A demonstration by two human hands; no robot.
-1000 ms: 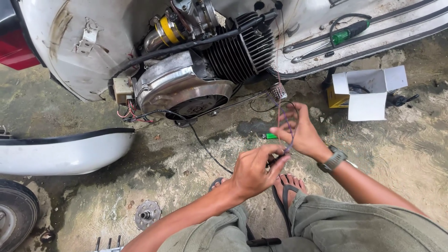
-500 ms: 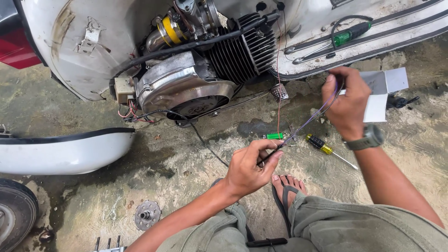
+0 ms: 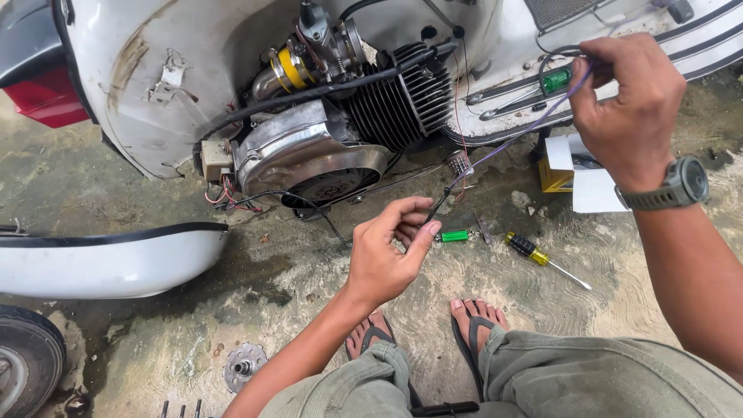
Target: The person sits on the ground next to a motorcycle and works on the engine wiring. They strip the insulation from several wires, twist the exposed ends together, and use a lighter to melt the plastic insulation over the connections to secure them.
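Observation:
My left hand (image 3: 387, 251) pinches the lower end of a thin purple wire (image 3: 507, 147) between thumb and fingers, just above the concrete floor. My right hand (image 3: 627, 101), with a grey watch on its wrist, is raised at the upper right and grips the wire's upper end, so the wire runs taut and slanted between both hands. Behind it lies a white scooter (image 3: 139, 70) with its engine (image 3: 340, 131) exposed: black finned cylinder, silver fan cover, yellow-banded part on top.
A yellow-handled screwdriver (image 3: 542, 259) and a green-handled tool (image 3: 453, 235) lie on the floor near my sandalled feet. A white and yellow open box (image 3: 576, 174) sits under the scooter's footboard. A detached white side panel (image 3: 101, 259), a tyre (image 3: 27, 371) and a round metal disc (image 3: 244, 365) lie at left.
My right hand rose from beside my left hand up and to the right, drawing the purple wire out long and taut. My left hand stayed near the floor, holding the wire's end.

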